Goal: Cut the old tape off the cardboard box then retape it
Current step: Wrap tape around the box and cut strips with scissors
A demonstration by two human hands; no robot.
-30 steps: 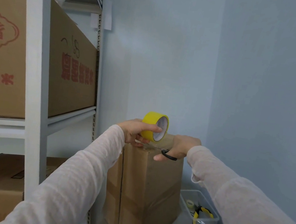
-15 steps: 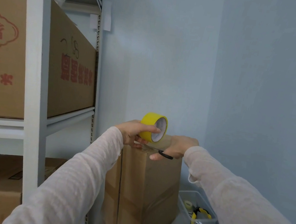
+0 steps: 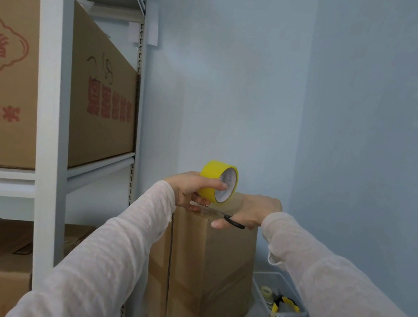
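A tall brown cardboard box (image 3: 210, 270) stands upright on a grey table, with tape bands crossing its front and side. My left hand (image 3: 190, 188) grips a yellow tape roll (image 3: 218, 181) just above the box's top edge. My right hand (image 3: 254, 211) holds black-handled scissors (image 3: 231, 221), whose blades point left along the top of the box, under the roll. The box's top face is hidden from this angle.
A white metal shelf rack (image 3: 48, 134) stands at the left with large printed cartons (image 3: 96, 103) on it. A clear plastic bin (image 3: 281, 302) right of the box holds a small tape roll and yellow-handled pliers (image 3: 279, 304). Blue walls close the corner behind.
Both hands stay at the box's top edge with the roll and scissors; the view shifts slightly. The scissors' blades show reaching left under the roll.
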